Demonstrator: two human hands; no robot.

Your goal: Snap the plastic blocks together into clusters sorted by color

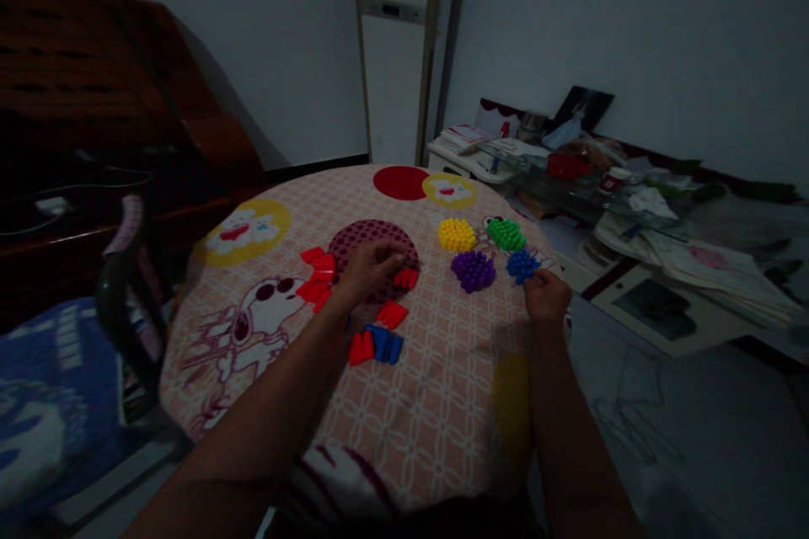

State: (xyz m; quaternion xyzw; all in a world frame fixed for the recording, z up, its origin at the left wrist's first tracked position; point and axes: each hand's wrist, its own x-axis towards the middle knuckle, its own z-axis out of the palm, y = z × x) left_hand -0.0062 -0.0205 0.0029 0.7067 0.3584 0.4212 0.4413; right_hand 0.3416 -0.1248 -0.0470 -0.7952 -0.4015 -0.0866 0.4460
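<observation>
My left hand (374,268) hovers over the dark dotted circle on the tablecloth, its fingers curled together; whether something small sits in them I cannot make out. Just beneath it lie red plastic pieces (406,279). More red pieces (324,268) are at its left, and others (392,316) lie nearer me. Blue plastic pieces (387,345) rest beside a red one (361,348). At the table's right, my right hand (547,296) pinches at the edge of a blue knobby cluster (522,266). Close by are purple (474,270), yellow (457,234) and green (506,233) knobby clusters.
A patterned cloth covers the round table (436,404). To the right stands a low glass-topped cabinet (663,312) heaped with papers and bags. A wooden bench (76,84) is at the left, with a chair (130,295) close to the table. A tall white unit (395,76) stands behind.
</observation>
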